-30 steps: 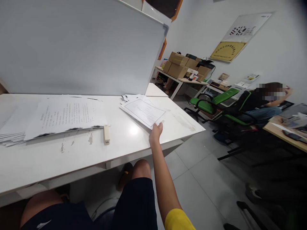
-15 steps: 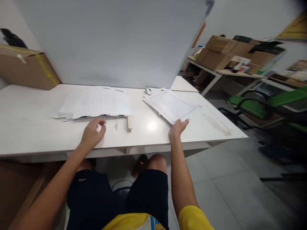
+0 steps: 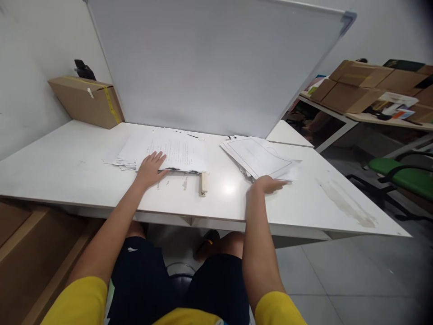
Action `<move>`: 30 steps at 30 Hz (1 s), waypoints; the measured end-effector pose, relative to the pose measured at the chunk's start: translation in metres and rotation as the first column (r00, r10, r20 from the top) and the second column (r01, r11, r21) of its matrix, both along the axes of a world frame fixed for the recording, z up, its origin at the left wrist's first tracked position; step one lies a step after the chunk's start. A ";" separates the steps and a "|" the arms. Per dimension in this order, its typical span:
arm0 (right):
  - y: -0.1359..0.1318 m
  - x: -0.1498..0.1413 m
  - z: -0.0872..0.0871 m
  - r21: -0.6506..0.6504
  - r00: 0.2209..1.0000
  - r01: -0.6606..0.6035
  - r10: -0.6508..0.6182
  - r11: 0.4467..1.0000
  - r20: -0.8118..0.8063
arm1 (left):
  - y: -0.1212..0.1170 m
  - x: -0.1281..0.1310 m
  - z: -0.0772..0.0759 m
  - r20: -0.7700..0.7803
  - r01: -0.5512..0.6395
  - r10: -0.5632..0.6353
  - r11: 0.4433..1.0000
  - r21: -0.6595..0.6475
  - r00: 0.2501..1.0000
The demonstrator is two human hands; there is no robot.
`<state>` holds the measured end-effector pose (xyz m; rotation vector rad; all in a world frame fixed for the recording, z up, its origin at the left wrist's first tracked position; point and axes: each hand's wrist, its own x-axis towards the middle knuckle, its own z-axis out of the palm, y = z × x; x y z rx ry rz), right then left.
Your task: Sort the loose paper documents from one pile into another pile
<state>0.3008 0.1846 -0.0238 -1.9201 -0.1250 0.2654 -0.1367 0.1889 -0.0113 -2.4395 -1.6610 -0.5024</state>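
My left hand [image 3: 149, 170] lies flat with fingers apart on the near left part of a stack of printed paper sheets [image 3: 184, 151]. A small off-white stapler [image 3: 204, 183] sits by that stack's near right corner, partly against the sheets. To the right, my right hand [image 3: 267, 184] is at the near edge of a second pile of bordered sheets [image 3: 259, 155], its fingers stretched out to the right along the edge. The sheets of this pile are fanned unevenly. Both piles rest on the white table [image 3: 77, 176].
A large whiteboard [image 3: 209, 67] leans upright behind the papers. A cardboard box [image 3: 89, 101] stands at the back left. Beyond the right edge are a green chair [image 3: 402, 176] and a desk with cardboard boxes [image 3: 352, 88]. An open brown compartment [image 3: 43, 257] lies below left.
My left hand has gone from hovering curled before the left stack to lying flat on it. My right hand has turned, fingers now extended along the right pile's edge. The view has swung left.
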 end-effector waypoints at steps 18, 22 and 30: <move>-0.008 -0.001 0.000 0.213 0.996 -0.090 0.088 0.973 0.018 | -0.003 0.001 0.004 0.033 0.060 -0.060 0.998 0.012 0.998; -0.009 -0.003 0.002 0.205 0.994 -0.098 0.086 0.974 0.063 | -0.005 -0.002 0.005 0.231 0.023 -0.036 0.998 0.059 0.972; -0.016 -0.019 0.005 0.179 0.923 -0.204 0.128 0.962 0.362 | 0.003 -0.013 0.004 0.864 -0.436 0.252 0.899 -0.042 0.435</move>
